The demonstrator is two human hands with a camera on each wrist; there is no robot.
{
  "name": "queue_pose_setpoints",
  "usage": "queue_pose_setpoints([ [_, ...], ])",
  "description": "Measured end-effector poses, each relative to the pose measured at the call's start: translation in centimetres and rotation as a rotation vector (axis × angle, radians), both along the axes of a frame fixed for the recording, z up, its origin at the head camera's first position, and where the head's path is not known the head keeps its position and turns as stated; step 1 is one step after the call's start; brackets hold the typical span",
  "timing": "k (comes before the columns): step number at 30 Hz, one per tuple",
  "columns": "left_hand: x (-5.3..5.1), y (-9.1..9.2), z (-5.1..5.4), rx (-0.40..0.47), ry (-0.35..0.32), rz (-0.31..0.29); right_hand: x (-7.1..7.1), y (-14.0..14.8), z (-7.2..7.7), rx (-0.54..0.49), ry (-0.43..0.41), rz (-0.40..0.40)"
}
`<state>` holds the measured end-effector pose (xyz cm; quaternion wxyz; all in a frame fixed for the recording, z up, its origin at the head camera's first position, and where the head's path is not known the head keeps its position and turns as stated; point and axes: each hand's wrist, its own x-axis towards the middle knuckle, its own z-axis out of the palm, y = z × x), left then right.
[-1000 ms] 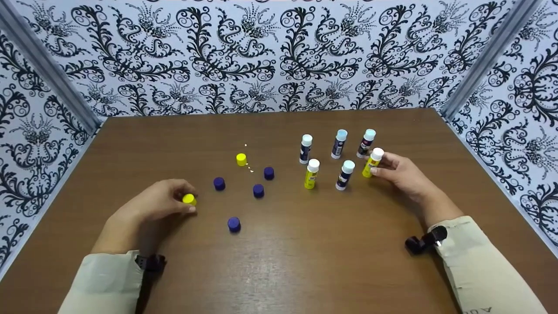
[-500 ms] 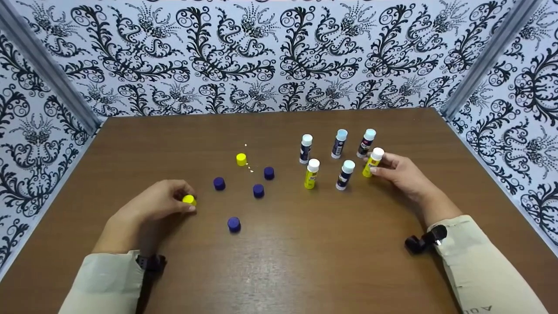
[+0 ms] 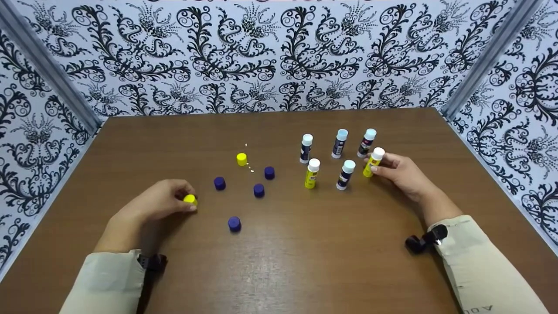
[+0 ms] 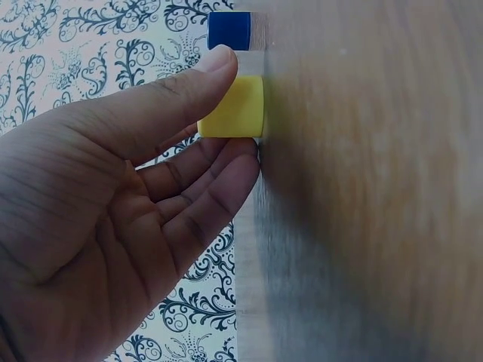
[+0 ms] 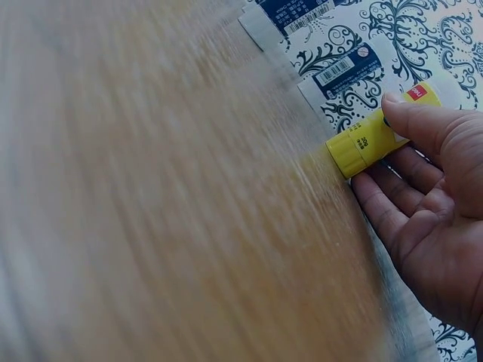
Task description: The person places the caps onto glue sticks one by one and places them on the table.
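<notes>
Pinching a yellow cap (image 4: pixel 238 109) at left on the surface (image 3: pixel 283 270), the left hand (image 3: pixel 159 200) sets its fingers (image 4: pixel 226 188) on opposite sides, apparently for steadiness. At right, the right hand (image 3: pixel 405 175) grasps an upright yellow glue stick (image 5: pixel 373 138) beside five standing sticks (image 3: pixel 344 176), presumably against tipping.

Beige sleeves (image 3: pixel 490 266), black wrist cameras (image 3: pixel 416 245)

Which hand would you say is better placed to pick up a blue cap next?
Likely the left hand: it pinches a yellow cap near the blue caps, while the right hand holds a yellow glue stick farther away.
</notes>
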<state>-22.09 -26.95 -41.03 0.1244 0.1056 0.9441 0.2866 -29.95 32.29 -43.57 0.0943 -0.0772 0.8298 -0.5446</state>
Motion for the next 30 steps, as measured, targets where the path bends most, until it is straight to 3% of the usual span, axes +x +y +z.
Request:
queue_pose_setpoints([
  [30, -0.18, 0.04, 0.08, 0.005, 0.027, -0.043, 0.1, -0.07, -0.14, -0.052, 0.006, -0.007],
])
